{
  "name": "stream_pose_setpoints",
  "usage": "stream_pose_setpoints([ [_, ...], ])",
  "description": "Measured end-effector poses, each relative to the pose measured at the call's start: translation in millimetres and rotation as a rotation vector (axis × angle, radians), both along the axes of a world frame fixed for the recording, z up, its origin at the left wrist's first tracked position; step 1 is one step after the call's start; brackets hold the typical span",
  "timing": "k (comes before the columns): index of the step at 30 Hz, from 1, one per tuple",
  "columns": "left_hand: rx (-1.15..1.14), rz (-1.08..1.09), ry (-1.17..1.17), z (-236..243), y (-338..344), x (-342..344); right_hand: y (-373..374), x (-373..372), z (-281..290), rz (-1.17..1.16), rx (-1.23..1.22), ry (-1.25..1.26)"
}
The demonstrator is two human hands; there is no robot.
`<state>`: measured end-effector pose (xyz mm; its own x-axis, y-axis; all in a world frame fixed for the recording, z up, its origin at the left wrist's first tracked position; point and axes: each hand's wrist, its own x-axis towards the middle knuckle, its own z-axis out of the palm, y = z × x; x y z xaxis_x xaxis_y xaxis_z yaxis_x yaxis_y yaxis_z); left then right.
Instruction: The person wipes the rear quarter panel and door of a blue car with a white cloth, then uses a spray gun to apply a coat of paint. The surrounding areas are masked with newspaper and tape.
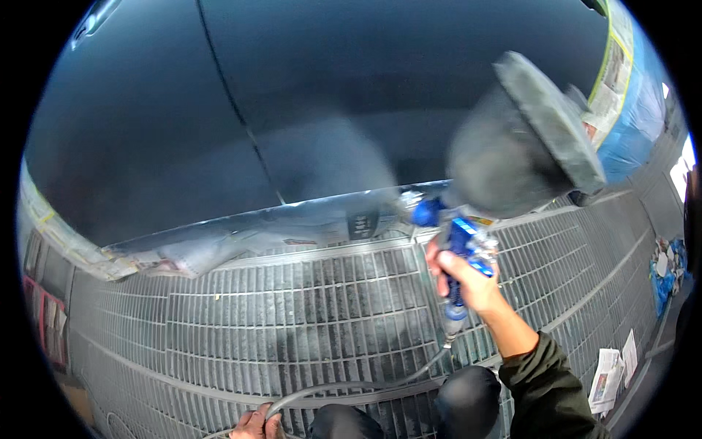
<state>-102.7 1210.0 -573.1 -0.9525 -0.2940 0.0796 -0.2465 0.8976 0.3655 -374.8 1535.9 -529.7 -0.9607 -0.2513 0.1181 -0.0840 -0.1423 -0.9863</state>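
My right hand (468, 274) is wrapped round the blue handle of a spray gun (462, 238). A large grey paint cup (512, 146) with a flat pale lid sits tilted on top of the gun, slightly blurred. The nozzle points at a dark, glossy vehicle panel (307, 95), and a pale mist spreads in front of it. From the base of the handle a grey air hose (351, 385) curves down to the left. At the lower edge, my left hand (257, 424) is closed round this hose.
Masking paper (219, 249) lines the panel's lower edge, and blue plastic film (629, 150) covers the right side. A metal floor grating (292, 314) lies underfoot. Loose newspaper sheets (608, 377) lie at the lower right, with crumpled waste (664, 274) beyond. A red rack (47, 318) stands far left.
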Motion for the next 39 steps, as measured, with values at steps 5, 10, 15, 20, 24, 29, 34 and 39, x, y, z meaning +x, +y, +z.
stream_pose_setpoints([
  [5, 0.123, -0.146, 0.044, -2.9, 35.7, -28.9, 98.9, 5.6, 4.7, -0.592, 0.029, 0.173],
  [10, 0.105, -0.252, 0.112, -10.1, 56.1, -46.5, 157.9, 8.6, -4.5, -1.036, 0.141, 0.336],
  [15, 0.072, -0.127, 0.038, -19.6, 43.1, -25.9, 115.5, 12.0, -28.3, -0.982, 0.125, 0.326],
  [20, 0.047, 0.007, 0.050, -4.6, 20.1, 7.4, 1.4, 22.2, -49.8, -0.237, -0.040, 0.104],
  [24, 0.040, 0.129, -0.062, 6.4, 13.3, 31.9, -73.9, 11.0, -90.4, 0.229, -0.060, -0.014],
  [29, -0.058, 0.110, -0.044, 1.7, 17.2, 44.5, -111.7, -2.2, -127.0, 0.377, -0.128, -0.061],
  [34, 0.013, 0.057, -0.091, -11.4, 35.7, 32.7, -76.6, 3.1, -150.3, 0.113, 0.042, -0.069],
  [39, -0.002, -0.025, -0.140, -22.3, 60.2, 12.0, 2.5, 15.6, -154.6, -0.089, -0.062, 0.001],
])
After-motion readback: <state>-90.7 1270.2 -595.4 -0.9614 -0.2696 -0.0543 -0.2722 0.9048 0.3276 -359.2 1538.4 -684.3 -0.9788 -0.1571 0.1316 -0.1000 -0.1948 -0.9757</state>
